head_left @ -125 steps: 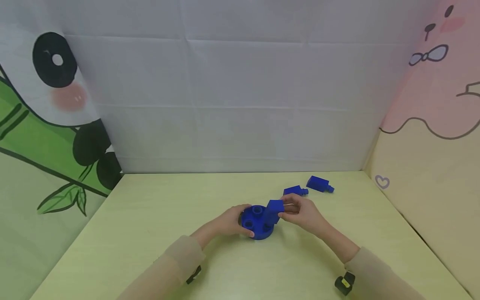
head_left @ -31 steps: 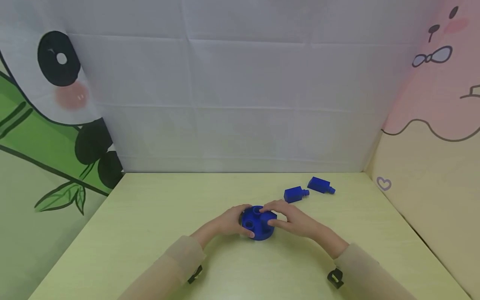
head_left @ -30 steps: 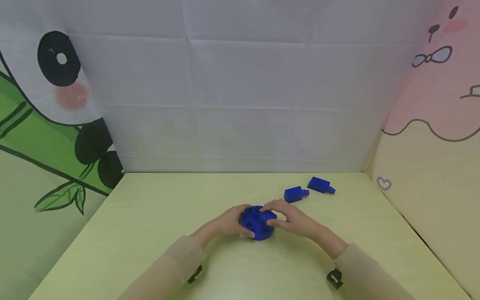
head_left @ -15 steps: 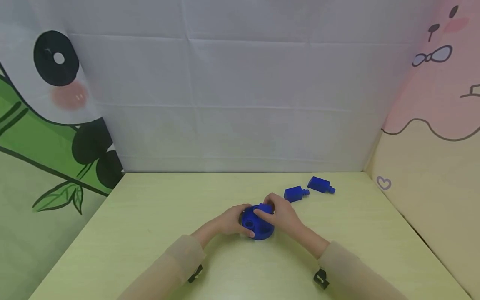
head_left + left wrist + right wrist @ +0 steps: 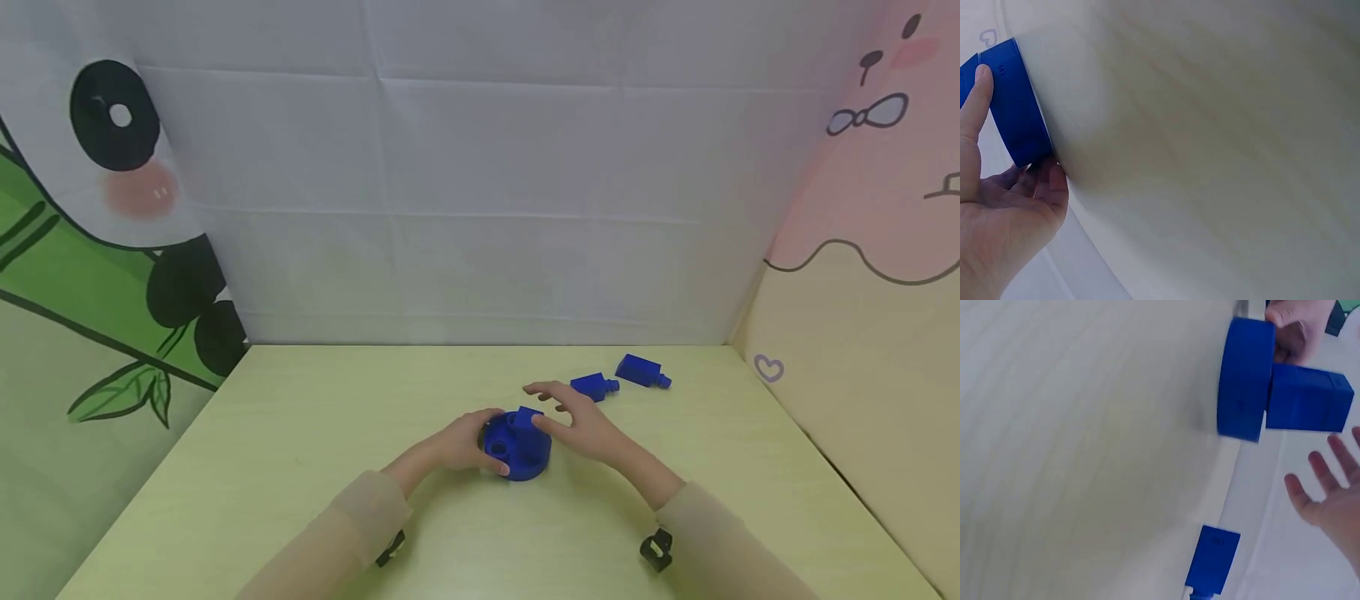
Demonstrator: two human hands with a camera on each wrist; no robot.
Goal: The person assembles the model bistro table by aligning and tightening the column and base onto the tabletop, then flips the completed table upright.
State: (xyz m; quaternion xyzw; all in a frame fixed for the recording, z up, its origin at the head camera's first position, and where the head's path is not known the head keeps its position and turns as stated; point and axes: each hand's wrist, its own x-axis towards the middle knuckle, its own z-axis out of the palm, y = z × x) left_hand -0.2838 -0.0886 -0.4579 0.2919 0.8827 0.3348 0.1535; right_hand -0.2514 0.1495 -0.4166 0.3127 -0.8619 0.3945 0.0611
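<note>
A round blue base [image 5: 517,469] with raised round sockets sits on the table, its left side gripped by my left hand [image 5: 455,440]. In the left wrist view, the thumb lies on the rim of the base [image 5: 1022,106] and the fingers curl beneath its lower edge. A blue block [image 5: 528,419] stands up from the base; the right wrist view shows the block [image 5: 1310,400] joined to the base's top face. My right hand [image 5: 588,423] is just to the right of the block, fingers spread and holding nothing. One ring-shaped socket [image 5: 498,450] shows near the left thumb.
Two loose blue blocks with stepped pegs lie behind the right hand: a nearer block [image 5: 592,387] partly overlapped by the fingers, and a farther block [image 5: 639,370]. A white cloth wall [image 5: 480,208] rises behind the pale table [image 5: 337,392], with printed panels at both sides.
The right hand moved the block from the base's right side toward its back, turning it, then let go and drew back to the right. The left hand has kept its grip on the base.
</note>
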